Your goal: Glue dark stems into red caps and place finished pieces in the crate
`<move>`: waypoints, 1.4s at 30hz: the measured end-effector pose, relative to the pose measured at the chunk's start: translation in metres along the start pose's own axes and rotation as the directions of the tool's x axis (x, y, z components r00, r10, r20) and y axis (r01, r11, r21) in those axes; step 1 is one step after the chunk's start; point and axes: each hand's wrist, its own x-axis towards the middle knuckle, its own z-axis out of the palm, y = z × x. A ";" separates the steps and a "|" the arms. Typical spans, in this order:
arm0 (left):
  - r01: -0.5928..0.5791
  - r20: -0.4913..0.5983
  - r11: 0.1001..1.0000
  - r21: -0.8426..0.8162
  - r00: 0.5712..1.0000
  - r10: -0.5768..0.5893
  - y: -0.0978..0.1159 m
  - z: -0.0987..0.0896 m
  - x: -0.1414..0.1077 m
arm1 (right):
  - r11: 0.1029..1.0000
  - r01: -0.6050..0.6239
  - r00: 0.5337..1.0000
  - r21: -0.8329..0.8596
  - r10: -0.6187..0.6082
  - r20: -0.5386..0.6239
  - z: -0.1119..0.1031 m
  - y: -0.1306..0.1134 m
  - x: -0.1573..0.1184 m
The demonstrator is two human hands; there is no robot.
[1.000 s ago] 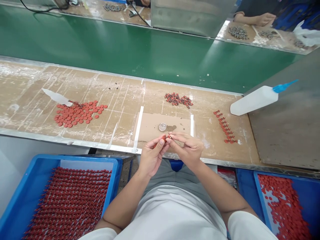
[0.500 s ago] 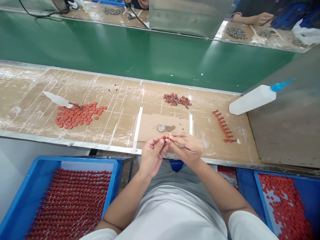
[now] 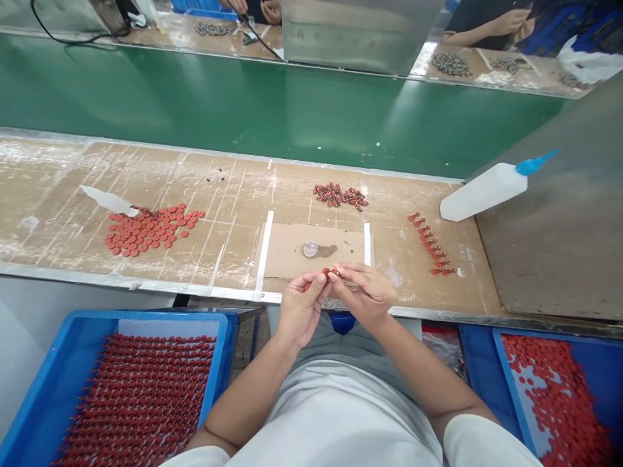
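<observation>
Over the near edge of the cardboard mat (image 3: 282,253), my left hand (image 3: 300,314) pinches a small red disc (image 3: 326,271) between thumb and fingertips. My right hand (image 3: 368,295) meets it there, thumb and fingers closed on a tiny red and dark piece (image 3: 335,272); the fingertips hide most of both parts. On the mat, just beyond the hands, sits a small clear round dish (image 3: 310,249) beside a dark wet stain (image 3: 327,251). A pile of slim red and dark pieces (image 3: 331,194) lies farther back.
Loose red discs (image 3: 146,230) lie at left by a white strip (image 3: 108,200). At right are a row of red assemblies (image 3: 431,243) and a tilted white bottle (image 3: 481,192). Blue trays (image 3: 224,350) flank my lap. Across the green divider (image 3: 204,97), other people's hands work.
The view has shifted slightly. Both my hands stay together at the mat's near edge, the two small parts now touching or nearly so. A person's hands across the divider have come up together.
</observation>
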 end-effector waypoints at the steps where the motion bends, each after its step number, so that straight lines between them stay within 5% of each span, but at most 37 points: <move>1: 0.001 0.002 1.000 0.002 1.000 -0.001 -0.001 0.001 0.000 | 1.000 0.001 1.000 -0.012 -0.001 -0.003 -0.001 0.001 -0.002; 24: -0.018 0.019 0.998 0.055 1.000 0.017 -0.016 0.009 -0.004 | 0.973 -0.229 0.970 -0.028 0.225 -0.092 -0.011 0.007 -0.023; 27: -0.029 -0.006 0.999 0.039 1.000 0.029 -0.019 0.011 -0.004 | 0.940 -0.337 0.934 0.056 0.341 -0.104 -0.010 0.008 -0.028; 35: -0.028 -0.034 1.000 0.014 0.999 0.028 -0.023 0.015 -0.004 | 0.717 -0.600 0.742 0.354 0.664 -0.088 -0.003 -0.002 -0.029; 42: -0.028 -0.042 0.999 0.036 0.999 0.029 -0.022 0.017 -0.006 | 0.646 -0.631 0.698 0.430 0.715 -0.050 -0.004 -0.005 -0.024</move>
